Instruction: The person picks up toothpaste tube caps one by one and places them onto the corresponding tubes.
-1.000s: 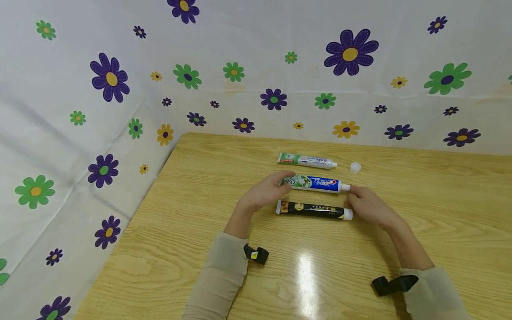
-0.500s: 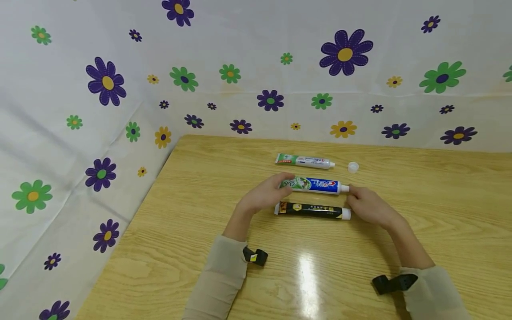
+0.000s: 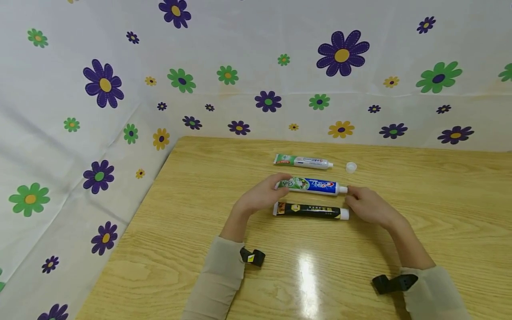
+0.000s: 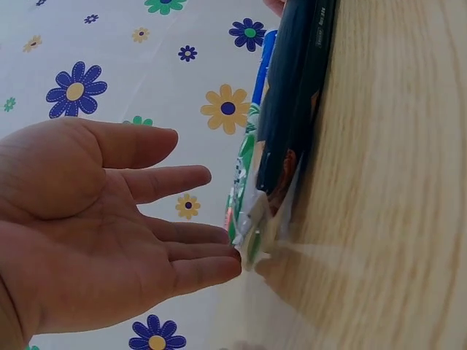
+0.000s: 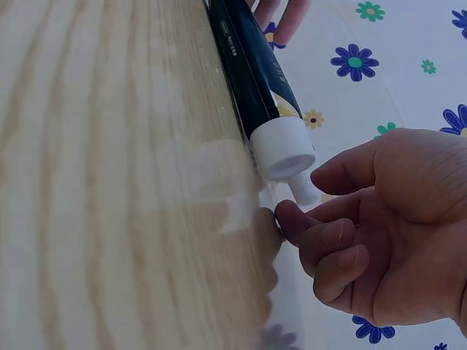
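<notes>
Three toothpaste tubes lie in parallel in the head view, their cap ends to the right. The middle one is a blue, white and green Crest toothpaste tube (image 3: 316,186). My left hand (image 3: 262,193) is at its tail, thumb and fingers apart; the left wrist view shows the fingers (image 4: 197,233) extended, tips right at the tube ends. My right hand (image 3: 370,206) is beside the white cap (image 5: 303,189) of the middle tube, fingers loosely curled and a fingertip right at the cap's end. Nearest me is a black toothpaste tube (image 3: 312,210) with a white cap.
A green and white toothpaste tube (image 3: 306,161) lies farthest back, its nozzle uncapped. A loose white cap (image 3: 351,167) sits to its right. The wooden table (image 3: 208,178) meets a flower-print cloth (image 3: 240,106) at the back and left.
The head view has turned slightly, so the tubes and cloth appear a little farther left. Both hands stay at the two ends of the Crest toothpaste tube.
</notes>
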Motion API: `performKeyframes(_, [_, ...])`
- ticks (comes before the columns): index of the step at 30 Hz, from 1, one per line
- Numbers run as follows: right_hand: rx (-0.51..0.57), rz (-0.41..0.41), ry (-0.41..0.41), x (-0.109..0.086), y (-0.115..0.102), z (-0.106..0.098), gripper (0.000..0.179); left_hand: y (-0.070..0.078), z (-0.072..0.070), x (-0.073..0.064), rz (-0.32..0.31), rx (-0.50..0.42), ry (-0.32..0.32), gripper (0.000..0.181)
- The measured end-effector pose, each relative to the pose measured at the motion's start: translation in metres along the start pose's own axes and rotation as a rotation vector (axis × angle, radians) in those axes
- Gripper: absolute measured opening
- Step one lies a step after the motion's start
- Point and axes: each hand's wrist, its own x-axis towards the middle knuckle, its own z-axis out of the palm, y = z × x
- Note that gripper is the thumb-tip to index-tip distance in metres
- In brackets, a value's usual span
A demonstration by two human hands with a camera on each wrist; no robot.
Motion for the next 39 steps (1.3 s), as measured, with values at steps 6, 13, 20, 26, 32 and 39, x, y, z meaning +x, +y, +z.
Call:
performKeyframes(6, [0.005,0.015,0.114,-0.004,0.005,-0.011,0.040,0.007,-0.006,0.001,0.017,0.054,0.062,0.049])
performKeyframes(13, [0.197,0.074,0.347,-0.003,0.014,-0.019,0.077,0.011,-0.019,0.005,-0.014,0.178,0.144,0.052])
performKeyframes(20, [0.229,0.115,0.378,0.013,0.027,-0.028,0.078,0.009,-0.030,0.041,-0.067,0.262,0.202,0.056])
performKeyframes(26, [0.172,0.145,0.336,0.032,0.030,-0.032,0.074,0.002,-0.034,0.076,-0.093,0.466,0.180,0.056])
performKeyframes(32, [0.147,0.127,0.310,0.049,0.035,-0.030,0.075,0.006,-0.028,0.093,-0.099,0.709,0.053,0.062])
performKeyframes(39, [0.139,0.148,0.300,0.055,0.031,-0.025,0.076,0.022,-0.013,0.107,-0.071,0.915,-0.036,0.058])
